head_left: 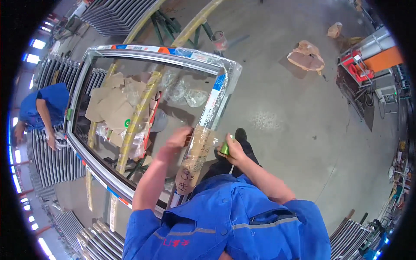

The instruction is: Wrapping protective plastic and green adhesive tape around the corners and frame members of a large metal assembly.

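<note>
grips a green cylinder point(225, 148) in right hand point(235, 151); has left hand point(179, 137) by metal frame point(210, 103), can't tell its grip; through that, spots red-edged bin point(152, 123) heaped with cardboard point(113, 110).

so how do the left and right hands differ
The left hand is on the inner side of the metal frame, the right hand on its outer side. The right hand grips a green cylinder; the left hand's grip is unclear. The left hand reaches slightly farther forward than the right hand. Both are bare.
</note>
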`<state>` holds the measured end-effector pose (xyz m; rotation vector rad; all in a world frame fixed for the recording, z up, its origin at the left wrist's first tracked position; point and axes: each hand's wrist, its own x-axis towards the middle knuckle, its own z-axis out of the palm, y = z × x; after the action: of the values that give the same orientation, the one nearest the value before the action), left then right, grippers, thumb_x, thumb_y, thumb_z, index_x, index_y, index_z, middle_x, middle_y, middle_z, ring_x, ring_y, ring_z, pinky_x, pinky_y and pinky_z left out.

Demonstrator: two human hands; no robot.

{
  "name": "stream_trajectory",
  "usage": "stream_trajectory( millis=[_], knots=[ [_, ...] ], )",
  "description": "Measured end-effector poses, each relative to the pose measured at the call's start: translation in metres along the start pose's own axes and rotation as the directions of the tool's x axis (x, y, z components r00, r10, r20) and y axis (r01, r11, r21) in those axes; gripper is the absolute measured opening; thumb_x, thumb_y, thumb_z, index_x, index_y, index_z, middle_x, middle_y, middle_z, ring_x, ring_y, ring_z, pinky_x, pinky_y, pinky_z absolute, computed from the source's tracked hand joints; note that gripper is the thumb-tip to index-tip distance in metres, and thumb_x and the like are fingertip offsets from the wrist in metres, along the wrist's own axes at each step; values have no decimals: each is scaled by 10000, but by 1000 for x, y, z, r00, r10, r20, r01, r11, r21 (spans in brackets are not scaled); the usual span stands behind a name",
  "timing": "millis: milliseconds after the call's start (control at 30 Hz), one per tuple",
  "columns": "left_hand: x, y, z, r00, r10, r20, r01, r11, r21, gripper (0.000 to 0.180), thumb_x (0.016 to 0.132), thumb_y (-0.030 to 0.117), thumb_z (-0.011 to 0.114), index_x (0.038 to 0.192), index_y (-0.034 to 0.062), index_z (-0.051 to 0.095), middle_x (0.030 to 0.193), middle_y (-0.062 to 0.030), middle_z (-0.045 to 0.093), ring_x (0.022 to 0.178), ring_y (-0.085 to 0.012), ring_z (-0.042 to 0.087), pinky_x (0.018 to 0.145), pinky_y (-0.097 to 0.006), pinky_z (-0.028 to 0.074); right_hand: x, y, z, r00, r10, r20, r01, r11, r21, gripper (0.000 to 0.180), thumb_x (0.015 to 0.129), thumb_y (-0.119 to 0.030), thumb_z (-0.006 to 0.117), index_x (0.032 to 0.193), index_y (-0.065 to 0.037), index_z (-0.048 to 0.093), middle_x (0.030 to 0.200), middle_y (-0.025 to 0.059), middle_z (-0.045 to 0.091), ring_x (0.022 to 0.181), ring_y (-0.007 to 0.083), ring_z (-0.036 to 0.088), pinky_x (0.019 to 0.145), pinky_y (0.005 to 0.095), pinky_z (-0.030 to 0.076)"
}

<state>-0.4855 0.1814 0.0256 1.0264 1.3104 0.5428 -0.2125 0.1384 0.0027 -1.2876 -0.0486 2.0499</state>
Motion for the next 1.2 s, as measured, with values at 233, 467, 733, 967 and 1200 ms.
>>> stream_trajectory(
  millis=[233, 467, 733, 967, 1200],
  knots=[
    [7, -48, 25, 953, -207, 220, 293, 815, -500, 412, 958, 331, 594, 1246, 37, 618, 1107, -75, 678, 949, -157, 648, 814, -337, 535, 85, 94, 28, 933, -358, -28, 322, 870, -374, 459, 1006, -492, 472, 1044, -42, 553, 964, 119, 632, 929, 232, 631, 753, 394, 570],
    [-11, -5, 45, 951, -149, 271, 275, 805, -526, 426, 967, 339, 607, 1270, 41, 590, 1118, -79, 673, 955, -164, 651, 808, -343, 547, 117, 94, 18, 786, 42, 616, -322, 879, 351, 472, 1027, -418, 354, 1218, -56, 589, 1176, 107, 650, 1052, 228, 627, 870, 446, 548],
    [-35, -50, -14, 961, -257, -101, 159, 813, -560, 320, 914, 293, 669, 1120, 60, 594, 888, -44, 619, 798, -159, 617, 730, -372, 539, 73, 58, 4, 767, -5, 642, 423, 756, -500, 291, 956, -119, 570, 1243, -74, 559, 1135, 71, 641, 1033, 206, 623, 917, 374, 519],
    [-127, 9, -46, 967, 26, -255, -225, 563, -795, 379, 786, 202, 752, 1080, 45, 572, 869, -45, 607, 754, -181, 616, 640, -339, 528, 16, -44, -14, 931, 240, 274, 126, 493, -861, 200, 944, -169, 609, 1076, -21, 630, 893, 13, 646, 817, 104, 584, 724, 266, 477],
    [-251, 38, -36, 840, -8, -542, -312, 811, -495, 426, 661, 121, 790, 1020, 42, 575, 879, -77, 609, 772, -194, 620, 658, -350, 540, -19, -109, 6, 857, 255, 448, 337, 381, -861, 111, 951, -142, 604, 961, -35, 627, 812, -7, 619, 724, 80, 549, 663, 236, 443]
  ],
)
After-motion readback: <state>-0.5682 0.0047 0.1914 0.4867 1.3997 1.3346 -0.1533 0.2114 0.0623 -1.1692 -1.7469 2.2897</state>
